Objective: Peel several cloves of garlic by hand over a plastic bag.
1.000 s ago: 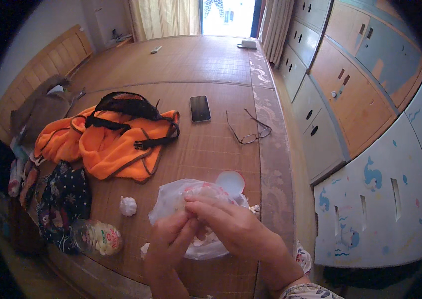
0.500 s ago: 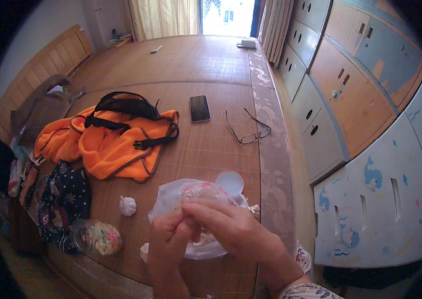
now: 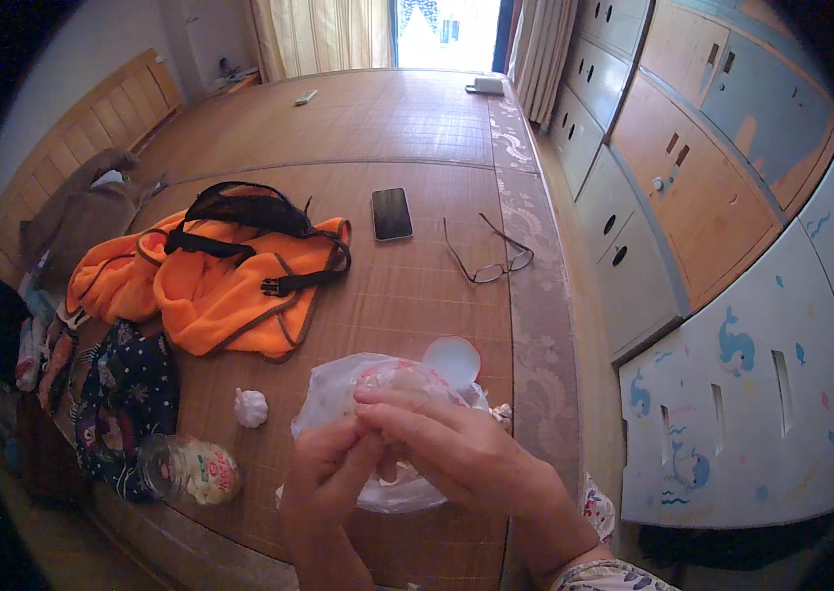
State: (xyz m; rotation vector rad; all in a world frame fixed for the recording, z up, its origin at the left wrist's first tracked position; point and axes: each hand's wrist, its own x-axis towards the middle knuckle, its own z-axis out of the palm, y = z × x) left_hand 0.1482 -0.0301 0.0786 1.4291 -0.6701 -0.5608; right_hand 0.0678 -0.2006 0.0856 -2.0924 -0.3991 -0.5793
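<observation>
Over a thin white plastic bag (image 3: 323, 394), my left hand (image 3: 328, 468) and my right hand (image 3: 461, 448) meet with their fingertips pinched together. Whatever they hold is small and hidden behind the fingers. Pale garlic skins lie on the bag and at its right edge. A whole garlic bulb (image 3: 252, 408) rests on the mat to the left of the bag. Further left, a clear plastic jar (image 3: 202, 473) with peeled garlic cloves in it lies tilted on its side. Just beyond the bag is a round white lid (image 3: 453, 361) with a red rim.
An orange cloth with black straps (image 3: 240, 286) spreads across the left of the bamboo mat (image 3: 397, 295). A phone (image 3: 392, 215) and eyeglasses (image 3: 489, 266) lie ahead. Dark patterned fabric (image 3: 127, 404) sits behind the jar. Cabinets (image 3: 732, 394) stand along the right.
My left hand has shifted slightly left and its wrist has turned a little. Both hands stay pinched together over the bag; the other things lie as before.
</observation>
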